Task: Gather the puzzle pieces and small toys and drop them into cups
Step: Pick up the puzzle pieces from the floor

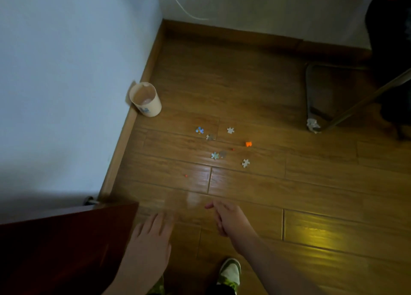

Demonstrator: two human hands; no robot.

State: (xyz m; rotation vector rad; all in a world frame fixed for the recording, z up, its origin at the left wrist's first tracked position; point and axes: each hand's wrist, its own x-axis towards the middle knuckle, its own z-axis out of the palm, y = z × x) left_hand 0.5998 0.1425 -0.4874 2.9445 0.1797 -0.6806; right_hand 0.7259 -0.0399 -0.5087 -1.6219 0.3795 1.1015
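Looking down from head height at a dim wooden floor [311, 194], a person stands with both arms reaching forward and down. The left hand [153, 234] is flat and spread, its fingers [160, 219] open and holding nothing. The right hand [224, 217] is loosely curled with fingers [210, 205] pinched near the thumb; whether they hold anything is too blurred to tell. Well beyond both sets of fingers lie the puzzle pieces: a blue one [199, 130] and a grey one [210, 137] close together farthest out, a white one [230, 130] off to their right, a pale pair [215, 155] nearer, and another white piece [245, 163] to the right of that pair. A small orange toy [248, 144] sits among them, with two tiny red specks, one [232, 149] just left of the toy and one [186, 175] nearer the left fingers. A cup [145, 99] stands upright far beyond the left fingers, against the skirting, apart from the pieces. Judging by look, the pieces are light, thin, stiff card lying flat, so they likely need a fingernail under an edge or a slide-and-pinch at a knob. The toy looks small, hard and easy to pinch by its sides; the specks may roll away.
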